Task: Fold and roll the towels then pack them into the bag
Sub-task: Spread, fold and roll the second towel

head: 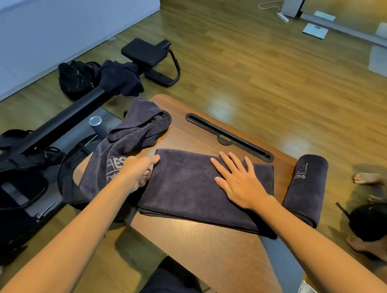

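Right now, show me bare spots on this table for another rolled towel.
Bare wood lies near the body, below the folded towel, and far of the slot. Crowded: crumpled towel left, rolled towel right.

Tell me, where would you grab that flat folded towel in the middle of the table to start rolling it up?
Probably at its left short edge, where the left hand already pinches it. The folded towel lies flat as a long rectangle, so coming in from the left and curling that edge over lets it roll rightward, while the right hand lies flat on top.
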